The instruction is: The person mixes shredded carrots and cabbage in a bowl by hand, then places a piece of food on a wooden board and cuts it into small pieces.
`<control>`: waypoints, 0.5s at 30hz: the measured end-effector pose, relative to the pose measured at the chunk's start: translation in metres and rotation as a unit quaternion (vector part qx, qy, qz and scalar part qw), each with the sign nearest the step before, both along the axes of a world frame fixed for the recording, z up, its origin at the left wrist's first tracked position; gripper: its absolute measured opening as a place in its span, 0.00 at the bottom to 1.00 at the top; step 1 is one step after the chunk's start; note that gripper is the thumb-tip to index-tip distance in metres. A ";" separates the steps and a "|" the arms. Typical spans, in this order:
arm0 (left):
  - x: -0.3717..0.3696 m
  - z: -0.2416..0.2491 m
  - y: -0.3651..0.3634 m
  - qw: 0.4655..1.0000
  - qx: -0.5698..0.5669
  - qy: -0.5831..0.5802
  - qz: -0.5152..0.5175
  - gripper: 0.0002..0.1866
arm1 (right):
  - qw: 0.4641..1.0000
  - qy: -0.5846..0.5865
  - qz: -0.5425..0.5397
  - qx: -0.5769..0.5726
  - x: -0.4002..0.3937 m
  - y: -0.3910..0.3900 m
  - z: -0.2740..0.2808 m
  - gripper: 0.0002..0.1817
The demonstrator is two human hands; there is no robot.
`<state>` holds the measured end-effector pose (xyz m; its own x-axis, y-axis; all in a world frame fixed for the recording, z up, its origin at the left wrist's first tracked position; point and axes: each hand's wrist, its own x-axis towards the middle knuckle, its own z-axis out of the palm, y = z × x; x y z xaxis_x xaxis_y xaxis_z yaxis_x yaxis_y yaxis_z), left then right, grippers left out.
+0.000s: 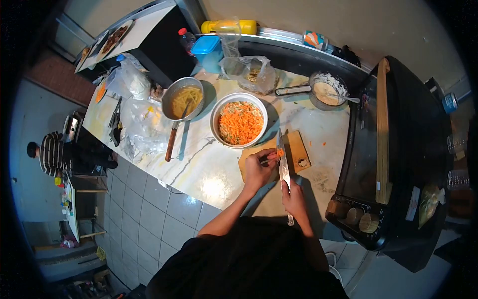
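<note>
"Around you?"
"Tiled floor (152, 209), marbled table (311, 117), oven (366, 149) crowding its right edge."
"Your grip?"
"Right hand (294, 198) clamped around the knife (285, 172); left hand (259, 172) pinching, seemingly, carrot (280, 152) over the board (297, 144), near edge."

A kitchen, its marble-patterned counter (191, 167) set with a saucepan (166, 103) of pale strips in liquid, a bowl (213, 119) heaped with chopped orange food, and a knife (285, 170) over a wooden cutting board (298, 143). A black oven (366, 162) with control knobs (369, 223) stands at one end, above gray floor tiles (149, 212); home or business cannot be told.
</note>
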<state>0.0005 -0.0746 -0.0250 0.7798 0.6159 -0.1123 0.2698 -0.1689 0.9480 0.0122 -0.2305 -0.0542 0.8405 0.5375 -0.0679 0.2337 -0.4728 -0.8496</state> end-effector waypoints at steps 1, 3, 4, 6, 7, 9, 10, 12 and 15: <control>-0.001 0.008 0.001 1.000 -0.015 -0.010 0.006 0.15 | 1.000 0.002 0.009 -0.024 0.002 0.001 0.004 0.14; -0.003 0.020 0.004 0.999 -0.029 -0.022 0.019 0.16 | 0.999 0.001 0.025 -0.046 0.005 0.005 0.014 0.14; -0.004 0.024 0.007 0.999 -0.030 -0.037 0.024 0.16 | 0.999 0.000 0.031 -0.024 0.006 0.009 0.021 0.14; -0.005 0.032 0.013 0.998 -0.029 -0.053 0.035 0.16 | 0.999 -0.001 0.042 0.000 0.009 0.017 0.035 0.13; -0.005 0.036 0.017 0.996 -0.035 -0.063 0.046 0.16 | 0.999 0.013 0.041 -0.004 0.010 0.023 0.044 0.13; -0.005 0.045 0.026 0.995 -0.038 -0.073 0.059 0.17 | 0.999 0.026 0.043 -0.006 0.014 0.035 0.053 0.13; -0.005 0.050 0.031 0.994 -0.041 -0.066 0.072 0.17 | 0.998 0.010 0.058 0.012 0.018 0.041 0.056 0.13; -0.002 0.050 0.045 0.993 -0.023 -0.078 0.083 0.17 | 0.997 -0.008 0.076 0.033 0.024 0.054 0.063 0.13; 0.001 0.051 0.066 0.988 -0.044 -0.106 0.104 0.17 | 0.995 0.028 0.089 0.025 0.033 0.075 0.075 0.12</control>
